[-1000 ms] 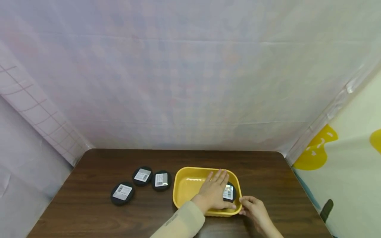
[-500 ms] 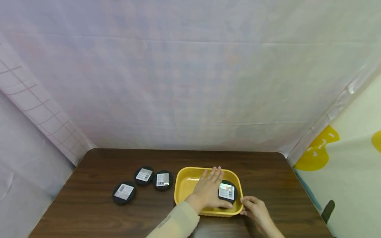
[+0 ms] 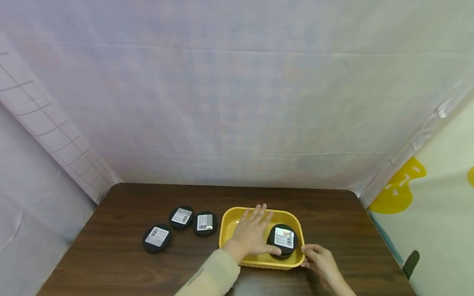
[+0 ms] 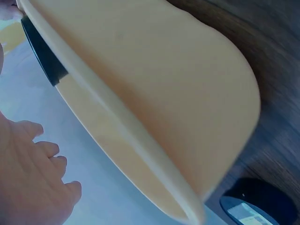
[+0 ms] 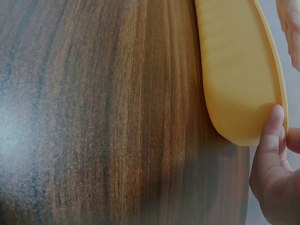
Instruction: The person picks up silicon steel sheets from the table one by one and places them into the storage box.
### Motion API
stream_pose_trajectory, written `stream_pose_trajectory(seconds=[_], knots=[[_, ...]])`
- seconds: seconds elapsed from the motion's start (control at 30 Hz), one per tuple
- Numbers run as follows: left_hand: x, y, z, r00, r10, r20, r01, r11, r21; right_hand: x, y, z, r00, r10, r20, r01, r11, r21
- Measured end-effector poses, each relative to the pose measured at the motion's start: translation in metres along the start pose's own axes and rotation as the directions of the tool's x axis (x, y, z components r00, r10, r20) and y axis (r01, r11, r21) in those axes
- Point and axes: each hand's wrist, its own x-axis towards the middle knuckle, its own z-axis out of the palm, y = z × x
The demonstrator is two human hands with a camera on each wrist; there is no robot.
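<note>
On a brown table (image 3: 326, 222), lower left of the frame, three black discs (image 3: 181, 217), likely hard, light, best held by the edges. Lower middle, left hand (image 3: 249, 237) spread over yellow tub (image 3: 231, 220), disc stack (image 3: 283, 239) inside; then right hand (image 3: 321, 263) pinching the rim.

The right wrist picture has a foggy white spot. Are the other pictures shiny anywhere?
Right wrist: glare whitens the table at the left edge; head: the table shines below the tray, and the top black disc in it has a glinting label; left wrist: the tray looks pale and a bit soft.
</note>
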Motion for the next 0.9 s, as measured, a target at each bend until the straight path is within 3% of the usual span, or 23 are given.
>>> stream_pose_trajectory(seconds=[0.3,0.6,0.9], knots=[[-0.007,-0.016,-0.002,1.0,-0.017,-0.015,0.016,0.999,-0.046,0.003,0.001,-0.004,1.0,0.007,-0.006,-0.007,1.0,0.004],[-0.012,-0.034,-0.004,0.997,-0.062,-0.039,0.062,0.998,0.0,0.003,-0.001,-0.009,1.0,0.024,0.001,-0.024,1.0,-0.004],[-0.016,-0.045,-0.007,0.995,-0.085,-0.047,0.084,0.996,-0.027,0.004,0.0,-0.01,1.0,0.027,0.012,-0.027,1.0,-0.013]])
